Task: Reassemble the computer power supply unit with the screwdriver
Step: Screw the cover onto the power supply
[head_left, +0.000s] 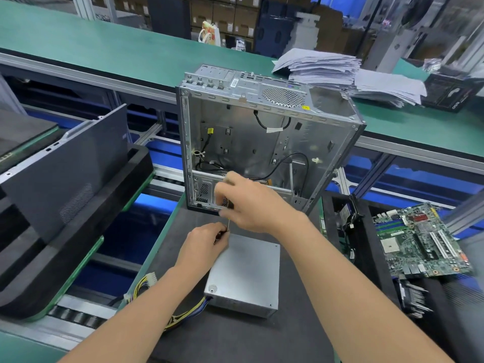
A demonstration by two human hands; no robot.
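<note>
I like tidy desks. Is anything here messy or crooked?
Yes. The green motherboard on the right lies tilted, not flat, partly over other parts. The paper pile behind the open computer case is slumped and fanned out untidily.

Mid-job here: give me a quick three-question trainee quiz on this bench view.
1. True or false: the power supply lies outside the case.
2. Which hand grips the screwdriver from above? A left, B right.
3. Fill in: the motherboard lies on the case's ____ side.
Key: 1 true; 2 B, the right hand; 3 right.
</note>
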